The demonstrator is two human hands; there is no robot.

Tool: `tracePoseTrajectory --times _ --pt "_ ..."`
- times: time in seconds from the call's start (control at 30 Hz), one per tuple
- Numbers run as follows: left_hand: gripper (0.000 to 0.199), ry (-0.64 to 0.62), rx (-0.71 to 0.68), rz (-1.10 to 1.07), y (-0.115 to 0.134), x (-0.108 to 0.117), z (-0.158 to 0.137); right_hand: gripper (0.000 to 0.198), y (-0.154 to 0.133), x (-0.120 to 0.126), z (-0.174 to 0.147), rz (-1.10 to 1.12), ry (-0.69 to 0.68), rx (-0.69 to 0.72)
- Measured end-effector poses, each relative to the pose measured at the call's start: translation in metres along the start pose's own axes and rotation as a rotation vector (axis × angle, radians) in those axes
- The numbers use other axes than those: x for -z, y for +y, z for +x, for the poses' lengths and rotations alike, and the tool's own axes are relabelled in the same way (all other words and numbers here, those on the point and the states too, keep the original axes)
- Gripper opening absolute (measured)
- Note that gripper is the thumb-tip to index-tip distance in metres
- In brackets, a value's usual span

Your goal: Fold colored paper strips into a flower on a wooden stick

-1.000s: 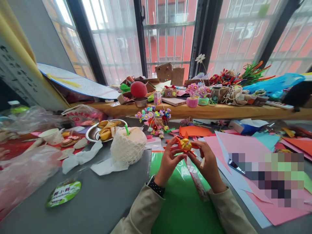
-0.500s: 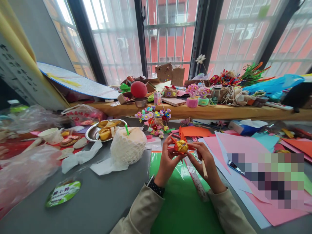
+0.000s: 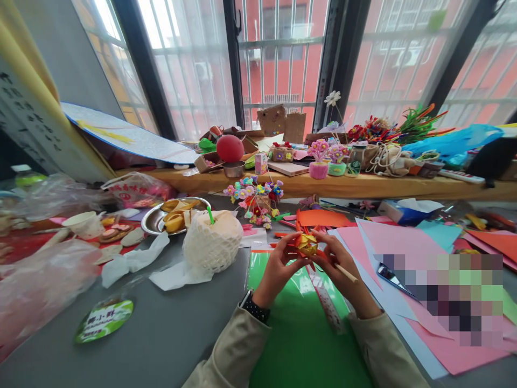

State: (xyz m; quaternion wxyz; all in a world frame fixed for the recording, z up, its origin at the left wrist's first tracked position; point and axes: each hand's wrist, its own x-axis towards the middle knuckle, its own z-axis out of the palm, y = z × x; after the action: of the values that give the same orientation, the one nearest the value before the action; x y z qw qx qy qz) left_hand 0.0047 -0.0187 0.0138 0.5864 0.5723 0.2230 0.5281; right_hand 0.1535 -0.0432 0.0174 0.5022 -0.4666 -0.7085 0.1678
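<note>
An orange-and-gold folded paper flower (image 3: 307, 245) is held up between both hands, above the green mat (image 3: 307, 345). My left hand (image 3: 278, 269) pinches its left side with thumb and fingers. On the other side, my right hand (image 3: 340, 265) grips the flower with its fingertips. A thin wooden stick (image 3: 347, 273) also pokes out of the right hand, down to the right; its other end is hidden. Beneath the hands, a clear patterned ruler (image 3: 326, 303) lies on the mat. Fingers cover part of the flower's lower petals.
A netted white coconut (image 3: 212, 242) with a green straw stands left of the mat, near a metal bowl (image 3: 151, 222) of peels. Pink paper sheets (image 3: 404, 242) and a phone (image 3: 393, 277) lie on the right. Pipe-cleaner flowers (image 3: 256, 196) stand behind the hands.
The paper flower has shifted slightly right and turned in my fingers. The wooden stick has swung from pointing steeply down to slanting more sideways to the right.
</note>
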Motion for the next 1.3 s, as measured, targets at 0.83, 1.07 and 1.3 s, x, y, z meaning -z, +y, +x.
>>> tracePoseTrajectory --times 0.83,1.07,1.3 --pt "0.045 -0.085 0.095 0.103 0.008 0.013 0.001 0.026 0.007 -0.001 -0.004 0.048 0.018 -0.102" --pt "0.046 -0.007 0.13 0.101 0.008 0.013 0.005 0.035 0.002 -0.001 -0.002 0.027 0.069 -0.079" --pt "0.042 0.188 0.12 0.098 0.004 0.012 0.007 0.019 -0.001 0.0 -0.001 -0.147 0.122 0.064"
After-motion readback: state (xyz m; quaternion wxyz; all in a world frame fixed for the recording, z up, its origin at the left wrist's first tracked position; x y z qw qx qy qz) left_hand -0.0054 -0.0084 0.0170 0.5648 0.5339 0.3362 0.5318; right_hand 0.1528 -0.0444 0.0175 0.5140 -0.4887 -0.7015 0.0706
